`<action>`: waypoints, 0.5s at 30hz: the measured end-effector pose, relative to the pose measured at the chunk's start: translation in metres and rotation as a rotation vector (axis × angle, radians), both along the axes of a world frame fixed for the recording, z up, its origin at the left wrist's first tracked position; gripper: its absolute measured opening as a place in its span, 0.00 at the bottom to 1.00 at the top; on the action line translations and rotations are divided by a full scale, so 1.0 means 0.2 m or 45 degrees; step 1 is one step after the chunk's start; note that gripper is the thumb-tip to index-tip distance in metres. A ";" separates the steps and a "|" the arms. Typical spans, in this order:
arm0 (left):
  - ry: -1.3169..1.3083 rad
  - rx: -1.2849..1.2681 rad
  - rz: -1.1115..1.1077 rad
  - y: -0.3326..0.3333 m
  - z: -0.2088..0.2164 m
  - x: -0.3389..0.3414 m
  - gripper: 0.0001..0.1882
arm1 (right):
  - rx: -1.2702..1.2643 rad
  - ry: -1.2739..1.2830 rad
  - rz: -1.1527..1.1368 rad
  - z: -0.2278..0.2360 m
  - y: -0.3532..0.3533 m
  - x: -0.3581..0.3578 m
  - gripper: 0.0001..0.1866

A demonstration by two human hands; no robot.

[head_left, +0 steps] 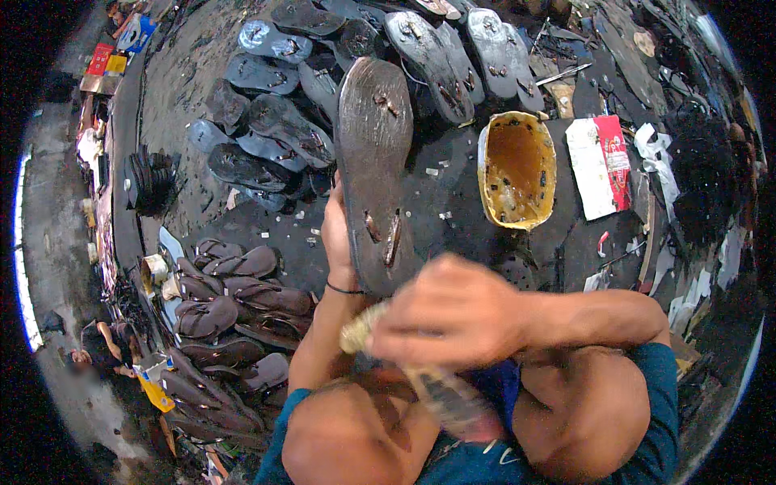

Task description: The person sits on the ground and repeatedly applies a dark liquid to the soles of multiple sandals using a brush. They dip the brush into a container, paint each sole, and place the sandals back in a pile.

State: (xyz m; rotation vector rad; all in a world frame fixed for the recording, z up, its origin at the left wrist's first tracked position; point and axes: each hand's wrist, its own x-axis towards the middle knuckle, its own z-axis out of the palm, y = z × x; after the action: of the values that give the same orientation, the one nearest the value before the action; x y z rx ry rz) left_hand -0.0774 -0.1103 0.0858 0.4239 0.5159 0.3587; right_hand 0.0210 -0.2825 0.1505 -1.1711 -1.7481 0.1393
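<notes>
My left hand (335, 238) holds up a dark brown sandal sole (373, 153) from its left edge, most of the fingers hidden behind it. The sole stands with its underside showing, with strap ends poking through holes near the top and lower down. Just below its lower end, my right hand (457, 315), smeared by motion, is closed round a brush-like tool (357, 331) with a yellowish, crusted end sticking out to the left. A blurred, pale piece (453, 396) shows under that hand; I cannot tell whether it belongs to the tool.
A tub (482, 174) coated with yellow-brown glue stands right of the sole. Beside it lies a red and white card (594, 166). Glossy dark soles (291, 129) spread across the far side. Brown sandals (242, 295) are piled at left. A person (105, 343) is at the far left.
</notes>
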 end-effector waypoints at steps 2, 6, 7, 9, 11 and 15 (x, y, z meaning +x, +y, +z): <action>-0.252 -0.010 -0.005 -0.04 -0.02 -0.02 0.23 | -0.164 0.124 -0.064 -0.03 0.10 0.11 0.23; -0.209 0.147 0.024 0.23 -0.08 0.11 0.25 | -0.429 0.187 0.102 -0.12 -0.05 0.04 0.30; -0.173 0.077 -0.017 0.23 -0.08 0.25 0.25 | -0.457 0.257 0.005 -0.14 -0.11 0.06 0.26; 0.023 0.242 -0.130 0.27 -0.07 0.50 0.23 | -0.507 0.423 -0.376 -0.21 -0.18 0.14 0.21; 0.231 0.166 -0.210 0.27 -0.23 0.76 0.12 | -0.533 0.529 -0.673 -0.25 -0.25 0.20 0.16; 0.111 0.318 0.005 0.13 -0.44 1.36 0.10 | -0.650 0.535 -0.977 -0.26 -0.43 0.27 0.13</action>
State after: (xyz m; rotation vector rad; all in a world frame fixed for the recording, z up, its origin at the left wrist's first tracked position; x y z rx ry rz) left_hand 0.1948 -0.0851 -0.0027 0.6821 0.5589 0.4118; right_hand 0.0749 -0.3683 0.0981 -1.9428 -0.8289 0.3467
